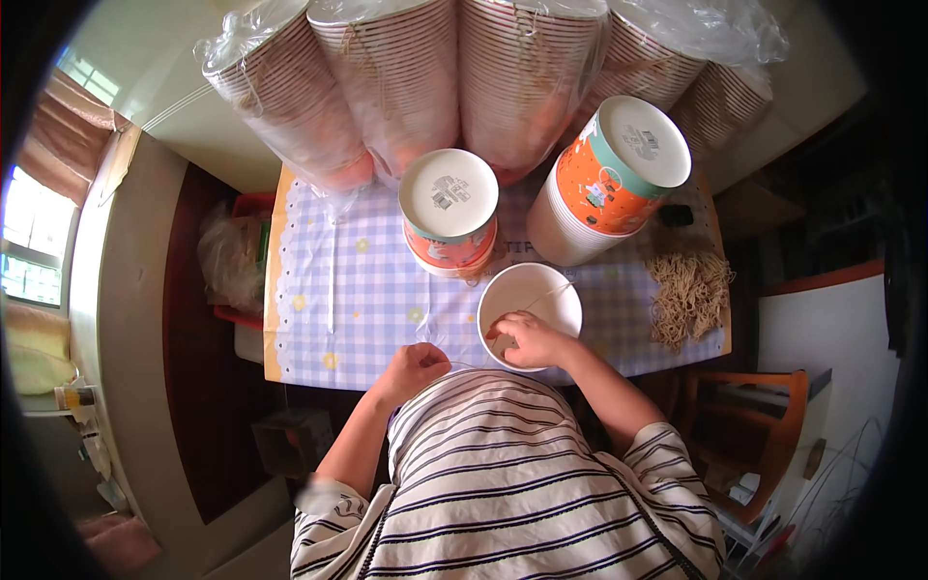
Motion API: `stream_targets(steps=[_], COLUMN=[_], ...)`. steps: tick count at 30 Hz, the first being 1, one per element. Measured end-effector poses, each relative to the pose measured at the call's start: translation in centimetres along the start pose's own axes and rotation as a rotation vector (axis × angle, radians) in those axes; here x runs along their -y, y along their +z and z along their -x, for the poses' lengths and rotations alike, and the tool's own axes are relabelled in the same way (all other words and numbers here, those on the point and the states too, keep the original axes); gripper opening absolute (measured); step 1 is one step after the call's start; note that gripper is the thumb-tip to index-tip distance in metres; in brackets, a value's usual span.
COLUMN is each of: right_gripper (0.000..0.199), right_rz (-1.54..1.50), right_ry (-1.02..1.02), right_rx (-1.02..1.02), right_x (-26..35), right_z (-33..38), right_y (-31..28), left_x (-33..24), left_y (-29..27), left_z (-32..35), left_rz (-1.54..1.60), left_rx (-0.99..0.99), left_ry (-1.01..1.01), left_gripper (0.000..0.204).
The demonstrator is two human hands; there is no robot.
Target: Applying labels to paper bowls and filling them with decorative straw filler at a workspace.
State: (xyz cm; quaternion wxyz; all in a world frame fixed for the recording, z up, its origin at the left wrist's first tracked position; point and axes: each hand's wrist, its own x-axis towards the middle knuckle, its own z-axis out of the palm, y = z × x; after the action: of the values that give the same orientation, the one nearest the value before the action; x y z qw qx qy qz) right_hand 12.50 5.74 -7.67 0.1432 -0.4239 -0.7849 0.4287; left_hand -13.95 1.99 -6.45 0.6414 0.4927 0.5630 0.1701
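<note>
A white paper bucket [561, 307] lies tipped at the table's near edge, its open mouth toward me. My right hand [530, 340] reaches into it with fingers curled together. A thin tan string [553, 292] runs from these fingers across the bucket's mouth to its far right rim. Left of the bucket, my left hand [421, 364] is closed in a pinch, and a thin strand of string leads from it toward the bucket. The fingertips of both hands are partly hidden.
Beyond stand an upside-down orange bucket stack [449, 246] and a taller stack [614, 193]. Several plastic-wrapped bucket stacks [387, 77] line the back. A pile of tan strings [689, 298] and a small black object [676, 216] lie at right on the checked tablecloth [377, 309]. A wooden chair [773, 454] stands right.
</note>
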Motion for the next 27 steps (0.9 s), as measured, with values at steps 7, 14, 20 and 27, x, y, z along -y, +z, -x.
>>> stream_targets(steps=[7, 14, 20, 27], right_gripper=[0.014, 0.014, 0.012, 0.015], right_rz=[-0.124, -0.037, -0.287, -0.31], right_ry=[0.059, 0.099, 0.217, 0.21], right_rx=[0.112, 0.074, -0.001, 0.088], right_x=[-0.5, 0.7, 1.5, 1.4], right_z=[0.1, 0.5, 0.6, 0.7], right_y=[-2.2, -2.8, -2.8, -2.7], left_x=[2.6, 1.8, 1.5, 2.2], left_y=[-1.7, -1.3, -1.0, -1.1], left_z=[0.1, 0.0, -0.2, -0.4], left_rz=[0.148, 0.132, 0.137, 0.194], left_rx=[0.011, 0.097, 0.126, 0.154], left_ry=[0.002, -0.068, -0.041, 0.003], left_gripper=[0.015, 0.013, 0.011, 0.01])
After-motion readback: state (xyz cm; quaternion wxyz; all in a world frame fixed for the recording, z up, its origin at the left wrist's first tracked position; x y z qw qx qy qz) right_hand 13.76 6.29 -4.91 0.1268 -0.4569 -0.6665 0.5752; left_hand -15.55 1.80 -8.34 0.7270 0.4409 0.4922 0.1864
